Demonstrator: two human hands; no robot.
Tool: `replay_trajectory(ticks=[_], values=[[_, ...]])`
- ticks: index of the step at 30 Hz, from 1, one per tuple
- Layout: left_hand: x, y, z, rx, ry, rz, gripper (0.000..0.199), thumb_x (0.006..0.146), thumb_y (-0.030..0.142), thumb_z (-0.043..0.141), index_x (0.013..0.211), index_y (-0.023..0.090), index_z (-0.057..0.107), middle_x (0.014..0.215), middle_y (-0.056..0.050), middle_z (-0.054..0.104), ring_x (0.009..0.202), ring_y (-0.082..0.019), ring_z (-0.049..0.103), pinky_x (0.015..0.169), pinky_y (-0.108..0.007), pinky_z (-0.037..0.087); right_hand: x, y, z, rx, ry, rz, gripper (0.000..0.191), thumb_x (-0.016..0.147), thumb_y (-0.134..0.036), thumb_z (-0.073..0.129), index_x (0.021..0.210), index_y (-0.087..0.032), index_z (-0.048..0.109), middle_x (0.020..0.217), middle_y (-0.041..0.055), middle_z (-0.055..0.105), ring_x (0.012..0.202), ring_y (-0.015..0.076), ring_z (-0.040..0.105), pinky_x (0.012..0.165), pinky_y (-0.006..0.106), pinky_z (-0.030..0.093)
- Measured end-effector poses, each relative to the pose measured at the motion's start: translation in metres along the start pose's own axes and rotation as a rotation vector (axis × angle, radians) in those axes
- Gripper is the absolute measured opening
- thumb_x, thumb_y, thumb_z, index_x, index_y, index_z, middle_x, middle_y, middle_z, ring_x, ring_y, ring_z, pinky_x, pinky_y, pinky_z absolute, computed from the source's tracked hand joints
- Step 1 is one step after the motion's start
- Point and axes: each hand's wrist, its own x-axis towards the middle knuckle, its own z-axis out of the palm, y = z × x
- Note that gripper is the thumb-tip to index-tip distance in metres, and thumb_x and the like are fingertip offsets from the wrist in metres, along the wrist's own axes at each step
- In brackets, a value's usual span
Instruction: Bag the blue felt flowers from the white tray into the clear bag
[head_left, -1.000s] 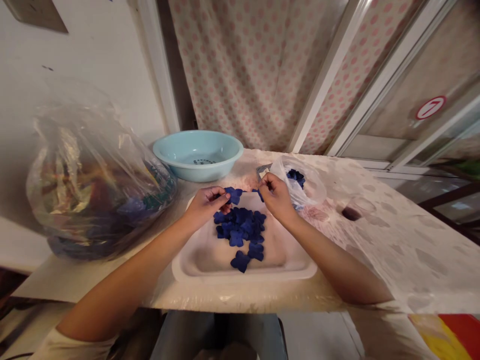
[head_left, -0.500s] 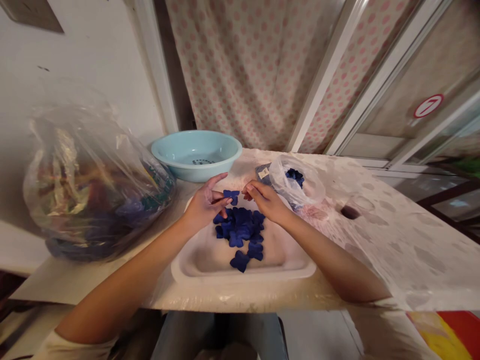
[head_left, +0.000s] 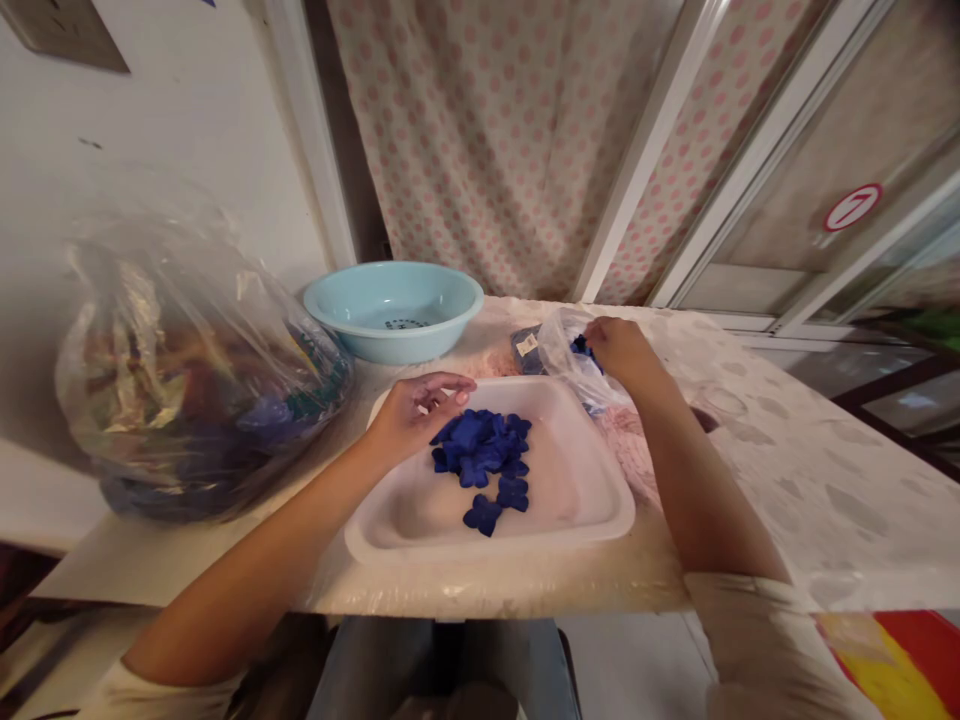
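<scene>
As a bulging clear plastic bag (head_left: pixel 187 380) is sitting far left beside a pale blue basin (head_left: pixel 394 310), the left hand (head_left: pixel 416 415) is curving empty and loosely spread over a white tray (head_left: pixel 559 510) holding dark blue flower-shaped petals (head_left: pixel 480 450). The right hand (head_left: pixel 622 355) is reaching into a small plastic bag (head_left: pixel 566 350) of petals, its grip hidden. A door sign (head_left: pixel 851 208) is reading 7.

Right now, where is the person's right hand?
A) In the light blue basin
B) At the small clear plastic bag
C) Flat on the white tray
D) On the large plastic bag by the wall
B. The right hand is up at the small clear plastic bag, its fingers at the opening beside the blue flower-shaped cutouts, off the white tray.
</scene>
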Motion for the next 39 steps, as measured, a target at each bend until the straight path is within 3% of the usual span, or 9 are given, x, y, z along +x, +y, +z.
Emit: replay_trajectory(ticks=[4, 9, 17, 20, 23, 27, 31, 35, 39], values=[[0.001, -0.001, -0.007, -0.115, 0.037, 0.100, 0.043, 0.086, 0.045, 0.038, 0.101, 0.014, 0.063, 0.110, -0.012, 0.063, 0.078, -0.019, 0.063, 0.067, -0.029, 0.046, 0.014, 0.034, 0.026, -0.128, -0.141, 0.097, 0.026, 0.080, -0.008, 0.041, 0.092, -0.001, 0.064, 0.098, 0.0253, 0.063, 0.095, 0.0268, 0.059, 0.077, 0.030, 0.041], [0.004, -0.004, -0.012, -0.174, 0.150, 0.132, 0.043, 0.085, 0.045, 0.039, 0.088, 0.011, 0.063, 0.081, -0.009, 0.068, 0.065, -0.016, 0.059, 0.064, -0.029, 0.045, 0.012, 0.048, 0.051, -0.135, -0.245, 0.052, 0.029, 0.080, -0.006, 0.043, 0.103, -0.005, 0.061, 0.104, 0.0228, 0.062, 0.094, 0.0229, 0.060, 0.076, 0.027, 0.041], [0.005, -0.011, -0.012, -0.076, 0.089, 0.138, 0.039, 0.086, 0.043, 0.041, 0.082, 0.012, 0.064, 0.066, -0.006, 0.065, 0.062, -0.014, 0.058, 0.061, -0.026, 0.045, 0.007, 0.056, 0.033, -0.098, -0.163, 0.045, 0.019, 0.078, -0.010, 0.048, 0.090, -0.008, 0.062, 0.092, 0.0176, 0.066, 0.081, 0.0194, 0.060, 0.067, 0.024, 0.038], [0.006, -0.014, -0.013, 0.025, -0.049, 0.099, 0.037, 0.085, 0.042, 0.042, 0.081, 0.012, 0.064, 0.068, -0.006, 0.065, 0.061, -0.015, 0.058, 0.060, -0.025, 0.046, 0.001, 0.042, 0.011, -0.068, -0.065, 0.043, 0.016, 0.079, -0.016, 0.050, 0.087, -0.007, 0.061, 0.089, 0.0181, 0.065, 0.081, 0.0199, 0.059, 0.067, 0.025, 0.038], [0.005, -0.012, -0.012, 0.148, -0.184, 0.068, 0.034, 0.083, 0.041, 0.045, 0.078, 0.014, 0.065, 0.066, -0.005, 0.065, 0.060, -0.015, 0.058, 0.058, -0.024, 0.045, -0.014, 0.010, -0.010, 0.009, -0.014, -0.031, 0.014, 0.081, -0.023, 0.049, 0.085, -0.012, 0.057, 0.082, 0.0103, 0.064, 0.074, 0.0164, 0.058, 0.065, 0.024, 0.039], [0.002, -0.006, -0.006, 0.142, -0.228, 0.021, 0.033, 0.081, 0.044, 0.047, 0.088, 0.015, 0.063, 0.071, -0.004, 0.065, 0.058, -0.014, 0.057, 0.054, -0.024, 0.044, -0.050, -0.049, -0.015, 0.521, -0.183, -0.443, 0.015, 0.088, -0.028, 0.036, 0.088, -0.018, 0.047, 0.065, -0.0019, 0.053, 0.057, 0.0109, 0.053, 0.056, 0.022, 0.039], [0.001, -0.002, -0.002, 0.015, -0.241, 0.039, 0.034, 0.079, 0.044, 0.052, 0.094, 0.015, 0.058, 0.078, -0.003, 0.061, 0.061, -0.014, 0.057, 0.057, -0.024, 0.045, -0.080, -0.091, -0.005, 0.646, -0.302, -0.687, 0.016, 0.089, -0.031, 0.035, 0.080, -0.020, 0.040, 0.061, -0.0045, 0.046, 0.054, 0.0102, 0.046, 0.054, 0.022, 0.037], [0.002, -0.004, -0.001, 0.010, -0.248, 0.047, 0.030, 0.080, 0.043, 0.050, 0.075, 0.015, 0.056, 0.062, 0.000, 0.057, 0.056, -0.013, 0.055, 0.053, -0.022, 0.041, -0.086, -0.096, 0.001, 0.689, -0.261, -0.718, 0.026, 0.091, -0.036, 0.033, 0.071, -0.020, 0.040, 0.059, -0.0038, 0.042, 0.054, 0.0103, 0.042, 0.054, 0.022, 0.035], [0.001, -0.006, 0.001, -0.020, -0.288, 0.033, 0.029, 0.080, 0.042, 0.051, 0.071, 0.015, 0.056, 0.058, 0.001, 0.057, 0.055, -0.012, 0.054, 0.050, -0.021, 0.039, -0.080, -0.088, 0.005, 0.729, -0.347, -0.729, 0.034, 0.089, -0.043, 0.034, 0.066, -0.019, 0.042, 0.055, -0.0041, 0.042, 0.051, 0.0097, 0.041, 0.051, 0.022, 0.032]])
